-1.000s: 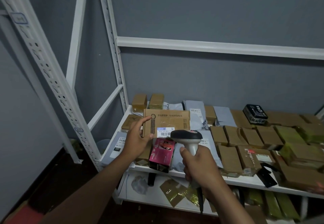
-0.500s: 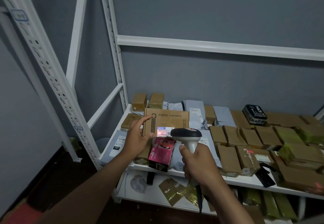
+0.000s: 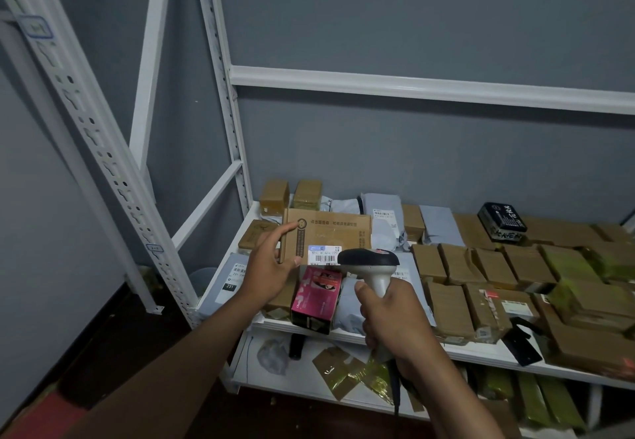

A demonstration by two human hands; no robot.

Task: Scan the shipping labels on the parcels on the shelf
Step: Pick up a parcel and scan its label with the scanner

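My left hand grips the left end of a flat brown cardboard parcel, tilted up above the shelf with its white barcode label facing me. My right hand holds the grey handle of a barcode scanner, whose black head sits just right of the label and points at it. A pink box lies on the shelf under the lifted parcel.
The white metal shelf is packed with brown taped parcels, grey mailer bags and a black box. White perforated uprights stand at left. A lower shelf carries scraps of tape and more parcels.
A red scan light lit the label half a second ago and is gone now. The parcel and scanner have stayed almost still.
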